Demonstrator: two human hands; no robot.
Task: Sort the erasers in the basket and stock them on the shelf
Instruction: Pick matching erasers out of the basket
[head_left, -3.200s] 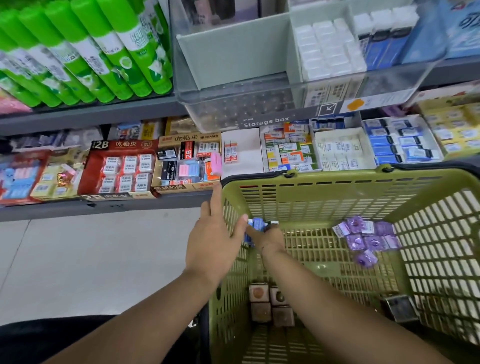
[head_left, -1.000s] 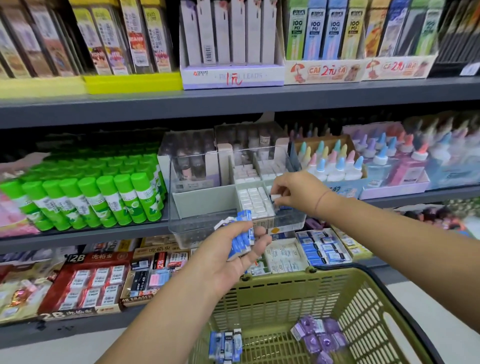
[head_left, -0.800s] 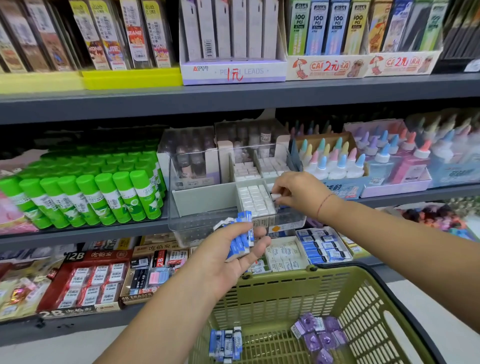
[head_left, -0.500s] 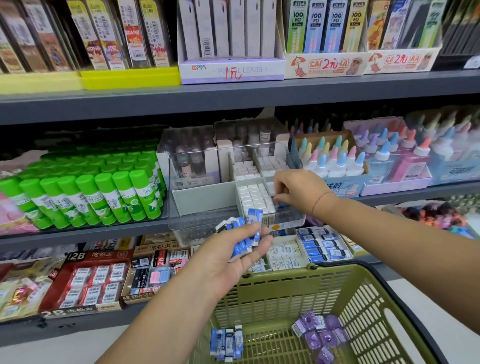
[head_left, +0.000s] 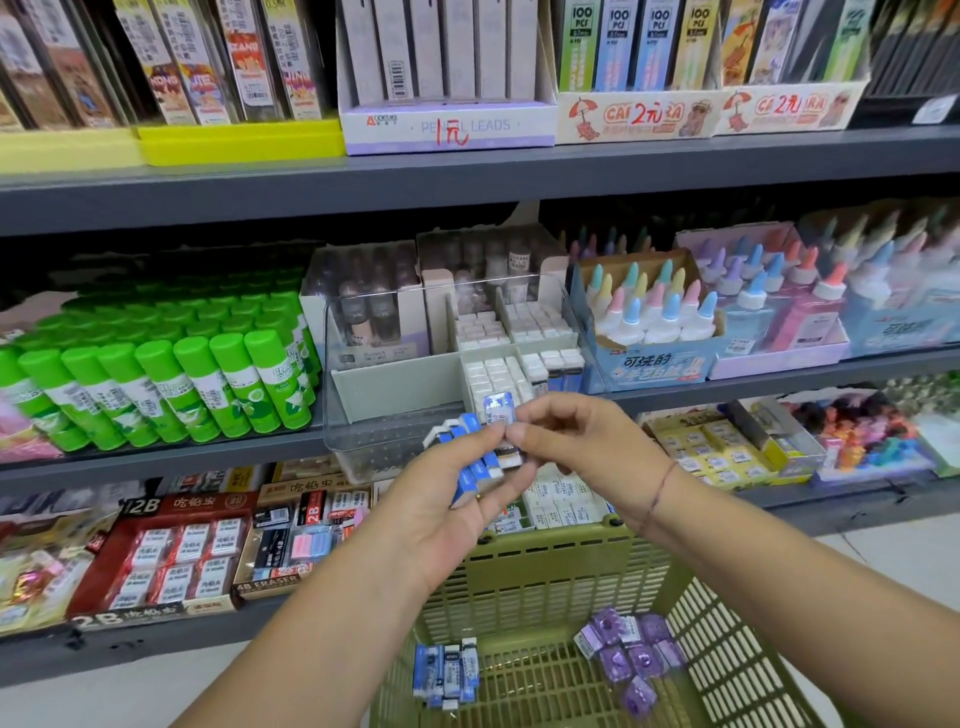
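As it hovers over the basket (head_left: 545, 571) far rim, left hand (head_left: 436, 519): grips blue erasers (head_left: 470, 470)
Right hand (head_left: 576, 441): pinches the top eraser (head_left: 498, 408)

Both bare forearms reach up from the lower edge and meet mid-view. The left hand (head_left: 441, 512), palm up, grips a stack of blue-sleeved erasers (head_left: 470, 475). The right hand (head_left: 576, 441), just beside it, pinches one blue eraser (head_left: 498, 409) between thumb and forefinger.

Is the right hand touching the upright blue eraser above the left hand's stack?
Touching. Head view: the right hand pinches the upright blue eraser at its lower edge, while the left hand grips the stack.
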